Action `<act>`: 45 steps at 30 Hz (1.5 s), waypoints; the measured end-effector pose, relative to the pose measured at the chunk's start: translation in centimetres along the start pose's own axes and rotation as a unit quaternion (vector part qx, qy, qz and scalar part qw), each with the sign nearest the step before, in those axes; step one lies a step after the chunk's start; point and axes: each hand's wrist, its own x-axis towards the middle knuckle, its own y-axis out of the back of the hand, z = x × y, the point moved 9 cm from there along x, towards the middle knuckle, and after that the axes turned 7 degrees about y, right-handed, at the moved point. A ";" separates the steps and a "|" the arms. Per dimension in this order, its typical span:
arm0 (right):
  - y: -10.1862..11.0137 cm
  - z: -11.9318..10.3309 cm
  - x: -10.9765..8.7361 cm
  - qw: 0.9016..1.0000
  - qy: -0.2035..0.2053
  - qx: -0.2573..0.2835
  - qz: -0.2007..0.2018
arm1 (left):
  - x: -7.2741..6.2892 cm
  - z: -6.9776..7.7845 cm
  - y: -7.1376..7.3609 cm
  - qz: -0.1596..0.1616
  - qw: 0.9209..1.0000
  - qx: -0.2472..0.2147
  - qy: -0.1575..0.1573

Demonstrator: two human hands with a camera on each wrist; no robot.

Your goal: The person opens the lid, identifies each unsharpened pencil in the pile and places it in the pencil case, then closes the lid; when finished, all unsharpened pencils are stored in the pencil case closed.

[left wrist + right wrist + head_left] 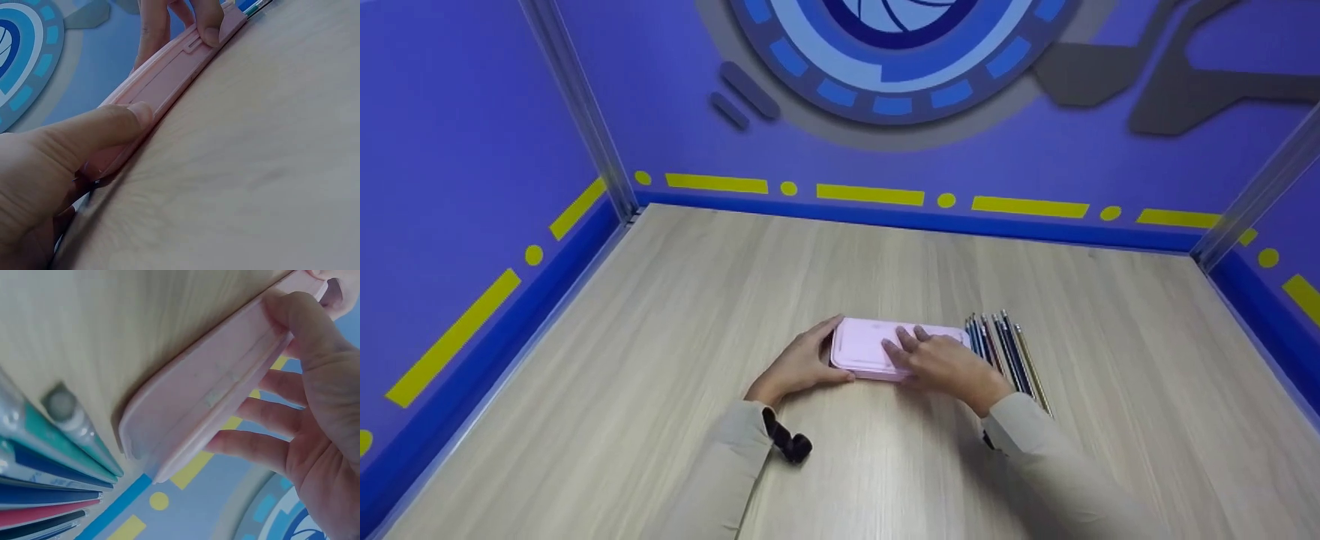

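A pink pencil case (864, 343) lies flat on the table with its lid down. My left hand (804, 358) grips its left end, thumb along the front side and fingers round the back. My right hand (947, 364) holds the case on the right half, fingers spread over the lid. In the left wrist view, the right thumb (211, 35) lies on the front side beside a small raised latch (193, 45). The right wrist view shows the right fingers (250, 449) reaching across the lid above the case's side (185, 399).
Several slim pencils (1011, 349) in blue, dark, red and gold lie side by side just right of the case, partly behind the right forearm. A black strap (789, 442) hangs from the left cuff. Blue panels (885, 150) wall in the wooden table (735, 285).
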 end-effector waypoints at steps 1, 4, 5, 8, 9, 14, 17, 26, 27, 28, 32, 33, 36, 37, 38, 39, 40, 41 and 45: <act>-0.1 0.0 0.0 1.000 0.000 -0.001 -0.004 | 0.0 0.1 0.0 0.000 1.000 0.000 -0.001; -0.1 0.2 -0.1 1.000 0.004 -0.006 -0.013 | 0.1 0.2 -0.1 0.002 1.000 0.001 0.000; -0.1 0.2 -0.1 1.000 0.006 -0.005 -0.012 | 0.1 0.2 -0.1 0.003 1.000 0.000 -0.002; 0.2 0.4 -0.1 1.000 0.015 -0.008 -0.013 | 0.0 0.3 0.0 0.006 1.000 -0.003 -0.005; 0.3 0.5 0.0 1.000 0.017 -0.007 -0.013 | 0.0 0.3 0.0 0.007 1.000 -0.004 -0.004; 0.5 1.0 0.0 0.999 0.022 0.030 -0.020 | -0.2 -0.1 -0.1 0.002 1.000 -0.004 0.006; 0.7 1.3 -0.2 0.996 0.019 0.084 -0.010 | -0.3 -0.3 -0.3 -0.006 1.000 -0.004 0.018; 1.4 2.4 -1.5 0.975 -0.012 0.218 0.028 | -0.3 -0.5 -0.3 -0.015 0.999 -0.010 0.032; 1.5 2.6 -1.6 0.974 -0.016 0.223 0.030 | -0.2 -0.5 -0.4 -0.016 0.999 -0.012 0.033; 1.6 2.7 -1.8 0.973 -0.019 0.227 0.033 | -0.2 -0.5 -0.4 -0.016 0.999 -0.015 0.032; 2.3 3.3 -2.5 0.970 -0.022 0.236 0.053 | -0.2 -0.7 -0.4 -0.016 0.999 -0.019 0.037; 2.4 3.5 -2.7 0.969 -0.024 0.240 0.057 | -0.2 -0.7 -0.4 -0.016 0.999 -0.019 0.038; 3.0 4.2 -3.4 0.965 -0.035 0.249 0.068 | -0.3 -0.7 -0.2 -0.015 0.999 -0.019 0.037; 3.1 4.5 -3.6 0.965 -0.040 0.251 0.069 | -0.3 -0.6 -0.1 -0.014 0.999 -0.019 0.035; 3.2 4.7 -3.8 0.964 -0.049 0.252 0.069 | -0.3 -0.6 -0.1 -0.013 0.999 -0.020 0.036; 3.3 5.0 -4.0 0.963 -0.057 0.253 0.068 | -0.4 -0.5 0.0 -0.012 0.999 -0.022 0.035; 3.3 5.3 -4.2 0.962 -0.066 0.256 0.066 | -0.4 -0.5 0.1 -0.011 0.999 -0.022 0.034; 3.3 5.5 -4.4 0.961 -0.075 0.258 0.066 | -0.4 -0.4 0.1 -0.010 0.999 -0.023 0.033; 3.4 6.3 -5.0 0.956 -0.099 0.267 0.070 | -0.6 -0.3 0.2 -0.010 0.999 -0.019 0.035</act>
